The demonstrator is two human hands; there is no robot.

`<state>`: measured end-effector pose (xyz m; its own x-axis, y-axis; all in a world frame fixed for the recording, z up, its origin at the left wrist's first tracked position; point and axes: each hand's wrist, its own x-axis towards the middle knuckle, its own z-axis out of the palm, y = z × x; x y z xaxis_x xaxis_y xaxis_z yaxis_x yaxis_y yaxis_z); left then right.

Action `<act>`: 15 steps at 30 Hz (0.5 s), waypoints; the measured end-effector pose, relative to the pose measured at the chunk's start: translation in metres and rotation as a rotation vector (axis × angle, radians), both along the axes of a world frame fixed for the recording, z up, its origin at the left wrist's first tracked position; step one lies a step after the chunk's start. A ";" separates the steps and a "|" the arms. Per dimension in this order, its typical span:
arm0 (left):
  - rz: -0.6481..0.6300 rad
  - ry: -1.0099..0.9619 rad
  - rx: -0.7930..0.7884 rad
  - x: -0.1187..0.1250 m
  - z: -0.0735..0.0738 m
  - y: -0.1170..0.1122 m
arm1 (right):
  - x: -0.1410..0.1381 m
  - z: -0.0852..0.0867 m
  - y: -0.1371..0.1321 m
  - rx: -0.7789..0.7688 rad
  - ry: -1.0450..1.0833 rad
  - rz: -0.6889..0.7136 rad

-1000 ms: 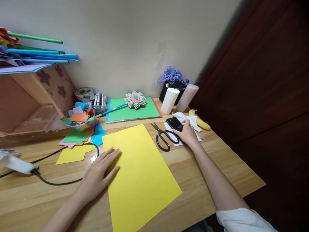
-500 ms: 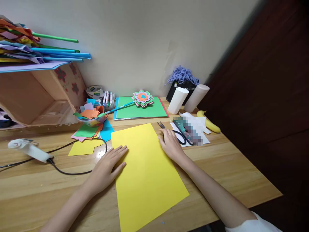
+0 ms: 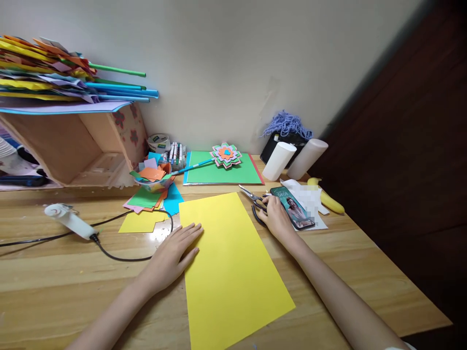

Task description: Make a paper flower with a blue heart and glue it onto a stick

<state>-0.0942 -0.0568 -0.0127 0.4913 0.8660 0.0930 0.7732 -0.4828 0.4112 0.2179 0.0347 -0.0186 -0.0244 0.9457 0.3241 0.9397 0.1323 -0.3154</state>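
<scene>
A sheet of yellow paper (image 3: 233, 272) lies flat on the wooden table. My left hand (image 3: 175, 253) rests on its left edge, fingers stretched out and holding nothing. Just right of the sheet, my right hand (image 3: 277, 218) has its fingers curled round the black handles of a pair of scissors (image 3: 250, 194). The metal blades point away and to the left, and part of the handles is hidden by the fingers. A phone (image 3: 297, 214) with a lit screen lies right beside this hand, on white paper (image 3: 321, 223).
A glue gun (image 3: 71, 221) with a black cord lies at left. Behind it are a bowl of paper scraps (image 3: 153, 183), an open box (image 3: 127, 131) and markers (image 3: 177, 154). A paper flower (image 3: 226, 154) lies on green sheets (image 3: 204, 175). White rolls (image 3: 279, 161) and a banana (image 3: 330, 200) are at right.
My right hand has moved from the yellow sheet's right edge onto the scissors' handles, and the scissors have turned. My left hand stays on the sheet. The view has shifted slightly left.
</scene>
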 end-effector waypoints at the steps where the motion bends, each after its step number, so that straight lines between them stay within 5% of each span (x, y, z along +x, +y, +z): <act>1: -0.002 0.001 0.000 0.000 0.000 0.000 | -0.001 0.000 0.006 0.029 0.049 -0.003; 9: -0.006 0.012 0.015 -0.001 0.000 -0.003 | -0.011 0.010 0.045 0.042 0.248 0.023; 15: -0.007 0.040 0.014 -0.001 0.000 -0.003 | 0.036 0.033 0.024 0.025 0.437 -0.010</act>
<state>-0.0949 -0.0595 -0.0130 0.5007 0.8614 0.0853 0.7857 -0.4936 0.3729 0.2541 0.0591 0.0141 0.1293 0.9368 0.3251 0.7198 0.1369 -0.6806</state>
